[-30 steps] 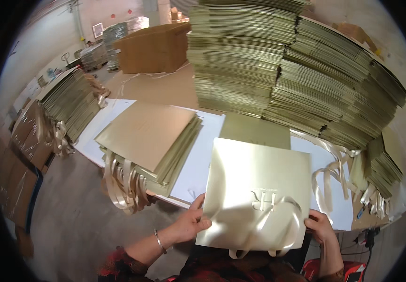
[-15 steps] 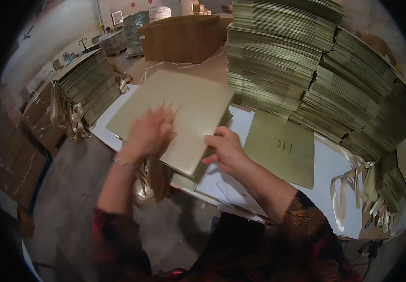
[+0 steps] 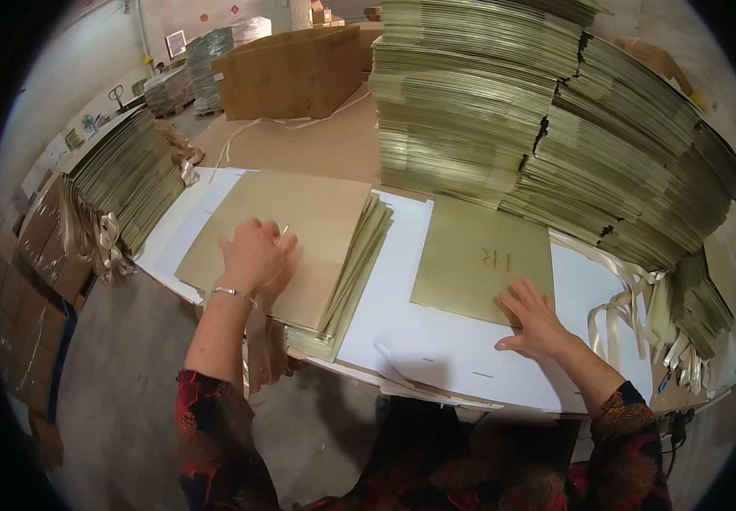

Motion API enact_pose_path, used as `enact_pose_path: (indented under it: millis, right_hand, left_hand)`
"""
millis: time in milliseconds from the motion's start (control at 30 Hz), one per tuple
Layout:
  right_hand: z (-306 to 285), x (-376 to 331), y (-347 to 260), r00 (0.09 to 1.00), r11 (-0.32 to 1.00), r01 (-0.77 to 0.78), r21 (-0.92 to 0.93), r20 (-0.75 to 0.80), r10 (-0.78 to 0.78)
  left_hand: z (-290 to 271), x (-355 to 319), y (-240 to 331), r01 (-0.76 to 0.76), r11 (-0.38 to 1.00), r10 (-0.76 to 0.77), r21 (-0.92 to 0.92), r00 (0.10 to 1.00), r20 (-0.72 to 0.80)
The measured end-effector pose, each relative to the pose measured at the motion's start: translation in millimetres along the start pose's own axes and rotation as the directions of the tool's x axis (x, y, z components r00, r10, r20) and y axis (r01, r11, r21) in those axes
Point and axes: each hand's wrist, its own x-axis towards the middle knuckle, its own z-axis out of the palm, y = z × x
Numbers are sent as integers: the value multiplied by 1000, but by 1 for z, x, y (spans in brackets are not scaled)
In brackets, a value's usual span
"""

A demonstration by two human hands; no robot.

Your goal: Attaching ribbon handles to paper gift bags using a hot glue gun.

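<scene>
Table [image 3: 300, 157] carrying tall bag stacks [image 3: 470, 102] | bag pile [image 3: 321, 243] lying at left | single bag [image 3: 474, 247] lying flat, right of pile | left hand [image 3: 257, 257] covering pile's middle, fingers bending, cannot tell if pinching | right hand [image 3: 538, 328] spreading fingers over bag's near edge

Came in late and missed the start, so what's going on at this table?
A person is working with flat gold-green bags. The left hand, blurred, is on or just above the top of a low pile. The right hand has its fingers spread over the near right corner of a single bag lying on a white sheet. Tall stacks stand behind that bag, and a cardboard box sits farther back.
</scene>
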Motion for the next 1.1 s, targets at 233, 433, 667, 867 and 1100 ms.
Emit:
enact_pose_path:
  millis: [233, 433, 667, 867, 1100]
  right_hand:
    - [18, -18, 27, 990, 990, -21, 136, -137, 40]
    - [16, -24, 35, 969, 991, 91, 94, -240, -66]
    - [16, -46, 44, 895, 966, 178, 190, -439, -78]
    - [14, -72, 65, 918, 979, 110, 172, -396, -34]
    - [-42, -79, 38, 487, 937, 320, -143, -823, -292]
  left_hand:
    - [3, 17, 26, -80, 997, 82, 18, 982, -167]
    - [51, 20, 30, -44, 998, 44, -49, 999, -8]
    - [41, 4, 32, -242, 970, 197, -38, 863, -465]
    - [60, -149, 199, -999, 14, 736, -44, 40, -676]
    - [174, -144, 302, -720, 504, 733, -477, 649, -206]
